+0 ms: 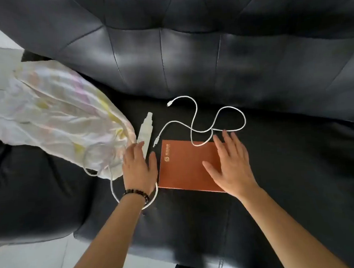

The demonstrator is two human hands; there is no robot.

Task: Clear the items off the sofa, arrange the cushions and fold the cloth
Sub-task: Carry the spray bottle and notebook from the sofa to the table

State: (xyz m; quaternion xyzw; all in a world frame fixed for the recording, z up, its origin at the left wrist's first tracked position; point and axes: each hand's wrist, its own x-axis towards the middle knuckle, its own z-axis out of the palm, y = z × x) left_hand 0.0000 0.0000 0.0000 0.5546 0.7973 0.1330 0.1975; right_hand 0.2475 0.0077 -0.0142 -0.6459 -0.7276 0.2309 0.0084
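sofa: black leather sofa [188,60] with a tufted back, shiny from the light. I'm leaning right over the seat.
room: pale tiled floor [35,264] shows to the left and below the sofa's front edge, and that's about all of the room I get.
cloth: white cloth [56,112] with a faded pastel print, bunched up over the left armrest [30,194] and spilling onto the seat.
bottle: slim white spray bottle [144,129] lying on the seat just beside the cloth's edge.
notebook: orange-brown notebook [184,166] flat on the seat, logo on the cover.
cable: white cable [196,107] squiggling across the seat behind the notebook, one bend lying over its top edge.
extra loop: more white cord [112,183] runs from under the cloth and curls below my left wrist. Same cable or another one, can't tell.
left hand: my left hand [137,167] is palm down, fingers relaxed, over the bottle's lower end. It isn't gripping anything. Bead bracelet [137,192] on the wrist.
right hand: my right hand [231,163] has its fingers spread flat over the notebook's right side, fingertips up by the cable, holding nothing.
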